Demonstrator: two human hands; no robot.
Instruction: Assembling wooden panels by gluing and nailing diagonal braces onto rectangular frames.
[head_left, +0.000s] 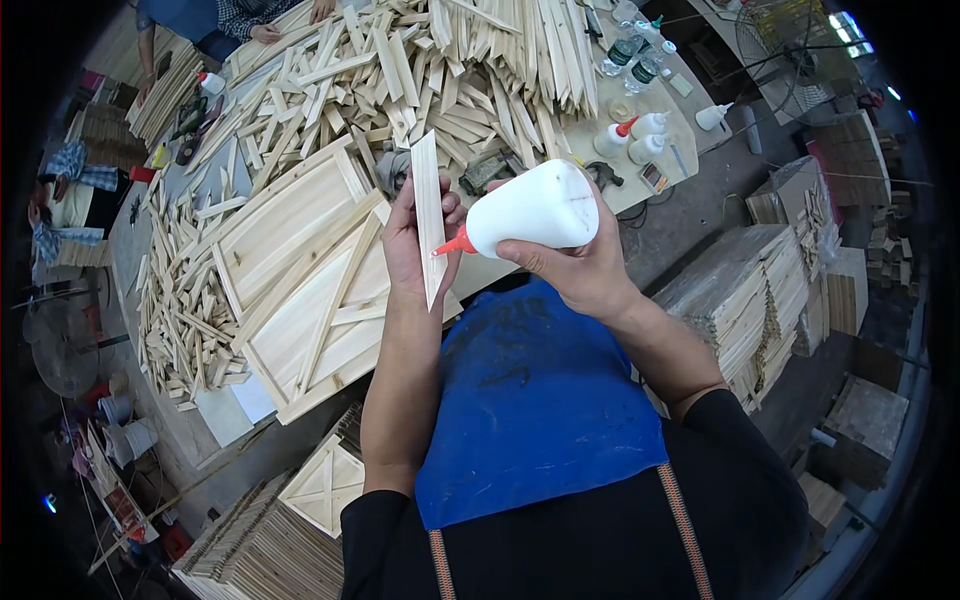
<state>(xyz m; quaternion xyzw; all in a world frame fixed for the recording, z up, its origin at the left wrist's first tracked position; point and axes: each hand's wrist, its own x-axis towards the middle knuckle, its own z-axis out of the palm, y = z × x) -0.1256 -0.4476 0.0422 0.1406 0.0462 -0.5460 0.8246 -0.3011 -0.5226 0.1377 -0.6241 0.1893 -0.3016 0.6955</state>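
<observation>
My left hand holds a short wooden strip with slanted ends, standing nearly upright in the picture, its flat face showing. In my right hand is a white glue bottle, tipped sideways. Its red nozzle points left and meets the strip's face near the lower part. The fingers of my right hand wrap the bottle, partly hidden behind it. Left of my left hand lies a wooden panel framed with strips, with a diagonal strip across it.
A big heap of wooden strips covers the table's far side, with smaller pieces at left. Glue bottles and clear bottles stand at right. Stacked boards rise beside me. Other people's hands show at the far edge.
</observation>
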